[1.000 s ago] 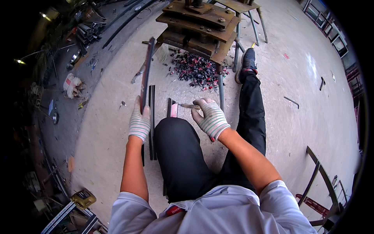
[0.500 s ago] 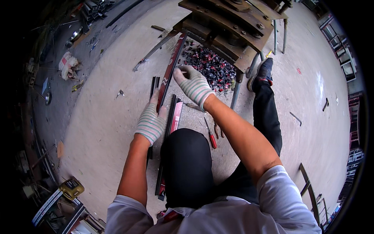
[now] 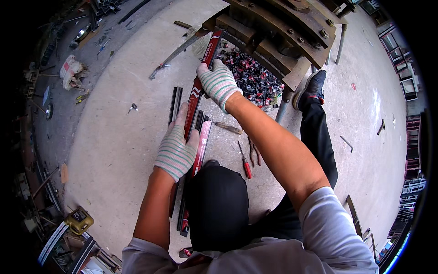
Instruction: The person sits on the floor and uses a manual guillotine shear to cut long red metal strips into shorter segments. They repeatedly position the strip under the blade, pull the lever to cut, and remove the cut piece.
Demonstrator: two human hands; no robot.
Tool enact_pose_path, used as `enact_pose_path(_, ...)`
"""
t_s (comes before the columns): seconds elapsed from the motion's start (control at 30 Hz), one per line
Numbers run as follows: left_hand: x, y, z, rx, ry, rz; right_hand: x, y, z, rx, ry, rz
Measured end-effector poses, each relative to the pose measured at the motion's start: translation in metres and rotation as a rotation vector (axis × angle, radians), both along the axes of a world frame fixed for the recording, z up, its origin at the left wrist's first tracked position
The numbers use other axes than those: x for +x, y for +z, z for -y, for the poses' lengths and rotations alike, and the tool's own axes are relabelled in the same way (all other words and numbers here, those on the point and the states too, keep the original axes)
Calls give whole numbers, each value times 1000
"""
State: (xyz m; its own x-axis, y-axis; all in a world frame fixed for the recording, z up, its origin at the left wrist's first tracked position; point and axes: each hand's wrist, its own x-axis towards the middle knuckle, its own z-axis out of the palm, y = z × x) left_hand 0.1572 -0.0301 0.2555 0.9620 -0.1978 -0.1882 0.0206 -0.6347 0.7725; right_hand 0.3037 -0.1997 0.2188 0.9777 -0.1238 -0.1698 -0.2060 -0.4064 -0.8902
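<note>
Both my hands wear striped knit gloves and hold one long red metal strip (image 3: pixel 199 86) that points away from me toward a heavy rusty machine (image 3: pixel 278 27). My left hand (image 3: pixel 177 148) grips the strip's near part. My right hand (image 3: pixel 219 83) is closed on it farther up, near the far end. Under the strip, several dark and red strips (image 3: pixel 201 141) lie side by side on the concrete floor by my left knee.
A pile of small dark and red offcuts (image 3: pixel 255 80) lies under the machine. A red-handled screwdriver (image 3: pixel 245 162), pliers (image 3: pixel 255 153) and a wooden-handled tool (image 3: pixel 228 128) lie on the floor to the right. A yellow box (image 3: pixel 78 220) sits lower left.
The strip has been pushed forward toward the machine. My right hand has slid up it to the far part, and the view has tilted down closer to the floor.
</note>
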Motion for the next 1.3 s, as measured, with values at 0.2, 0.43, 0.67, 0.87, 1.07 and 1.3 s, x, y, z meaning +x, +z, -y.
enact_pose_path(0.2, -13, 9, -6, 39, -40, -11, 12, -11, 5, -24, -26, 23)
enact_pose_path(0.43, -33, 14, -12, 56, -33, -102, 14, -1, 15, 27, 13, -4)
enact_pose_path(0.67, -46, 19, -16, 63, -36, -116, 15, 4, 15, -4, -9, 20)
enact_pose_path(0.87, -62, 24, -20, 18, -35, -129, 14, 3, 15, 70, -40, 17)
enact_pose_path(1.07, -73, 24, -29, -28, -14, -107, 19, -2, 13, 52, -57, 12)
enact_pose_path(1.3, -74, 28, -29, -97, 4, -102, 20, -9, 10, 149, -108, 6)
